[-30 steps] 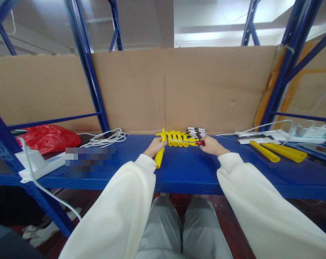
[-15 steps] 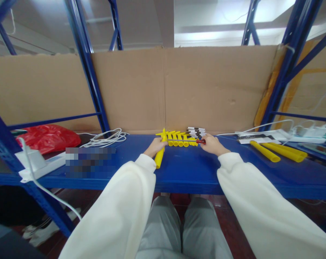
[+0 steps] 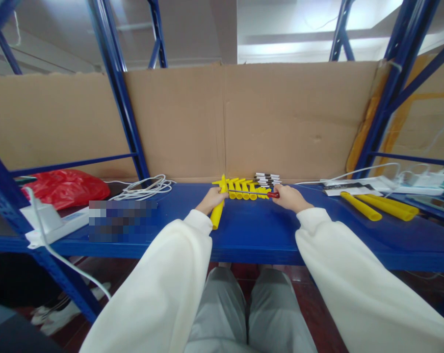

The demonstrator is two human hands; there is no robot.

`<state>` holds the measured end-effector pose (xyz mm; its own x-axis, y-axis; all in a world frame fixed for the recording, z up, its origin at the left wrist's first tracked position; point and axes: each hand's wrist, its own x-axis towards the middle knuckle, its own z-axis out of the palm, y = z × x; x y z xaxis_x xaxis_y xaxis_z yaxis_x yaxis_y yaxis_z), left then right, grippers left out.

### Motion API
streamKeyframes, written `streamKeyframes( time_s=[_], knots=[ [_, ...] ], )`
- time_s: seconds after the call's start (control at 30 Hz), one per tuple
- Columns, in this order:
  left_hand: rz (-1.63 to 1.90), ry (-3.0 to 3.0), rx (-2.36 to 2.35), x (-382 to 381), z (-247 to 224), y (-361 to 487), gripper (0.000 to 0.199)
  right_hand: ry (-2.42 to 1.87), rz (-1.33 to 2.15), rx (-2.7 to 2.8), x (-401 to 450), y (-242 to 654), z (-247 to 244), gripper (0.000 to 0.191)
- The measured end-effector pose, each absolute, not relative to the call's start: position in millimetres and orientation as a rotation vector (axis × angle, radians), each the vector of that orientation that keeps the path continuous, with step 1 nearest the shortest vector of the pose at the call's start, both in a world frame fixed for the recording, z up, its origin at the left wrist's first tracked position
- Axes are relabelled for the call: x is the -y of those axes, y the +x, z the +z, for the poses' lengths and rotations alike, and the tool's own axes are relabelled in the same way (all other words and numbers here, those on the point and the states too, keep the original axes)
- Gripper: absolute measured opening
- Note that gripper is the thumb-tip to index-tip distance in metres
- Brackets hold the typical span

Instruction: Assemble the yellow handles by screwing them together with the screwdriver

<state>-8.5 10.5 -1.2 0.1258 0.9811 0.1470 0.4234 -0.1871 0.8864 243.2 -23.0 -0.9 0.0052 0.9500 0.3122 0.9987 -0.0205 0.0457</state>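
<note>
Biggest thing here is the cardboard backing (image 3: 177, 122) across the middle of the frame, then the blue bench (image 3: 258, 235) below it. Two or three loose yellow tubes (image 3: 361, 207) lie at the right of the frame, and a row of yellow parts (image 3: 246, 195) sits just about dead centre.

Right hand (image 3: 290, 197), right of centre, is wrapped around a red handle; left hand (image 3: 211, 200), left of centre, is clamped on a yellow piece (image 3: 217, 216) with a pointed top, tilted a bit. The red handle belongs to a thin screwdriver (image 3: 273, 195), whose shaft runs left to the piece near the left fingertips. Can't tell if the tip is actually seated, too small.

My take on doing this well: pinch the piece close to the contact spot, keep the shaft square to it, push lightly while turning, and don't let the left fingers sit in the slip path.

Versus half a second ago: right fingers sit slightly differently and more plain red shows on the handle, maybe a twist. Left hand and piece look unmoved.
</note>
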Motion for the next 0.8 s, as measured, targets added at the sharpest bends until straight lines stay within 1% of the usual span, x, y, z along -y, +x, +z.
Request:
streamKeyframes(
  time_s=[0.23, 0.33, 0.53, 0.67, 0.8],
  knots=[
    [1.034, 1.691, -1.426, -9.9, -0.8, -7.9, 0.022, -1.918, -0.425, 2.125, 12.5, 250.9, -9.5, 0.019],
    [1.017, 1.689, -1.431, -8.5, 0.1, -7.3, 0.021, -1.921, -0.425, 2.140, 13.2, 250.9, -8.8, 0.017],
    [1.016, 1.694, -1.413, -8.1, 0.3, -7.5, 0.023, -2.043, -0.342, 2.080, 19.0, 246.8, -4.9, 0.026],
    [1.024, 1.685, -1.412, -9.9, -0.9, -7.8, 0.025, -2.025, -0.314, 2.111, 19.3, 245.8, -4.1, 0.023],
    [1.022, 1.685, -1.422, -8.3, 0.6, -6.9, 0.023, -2.002, -0.383, 2.126, 17.9, 246.4, -4.1, 0.020]
  ],
)
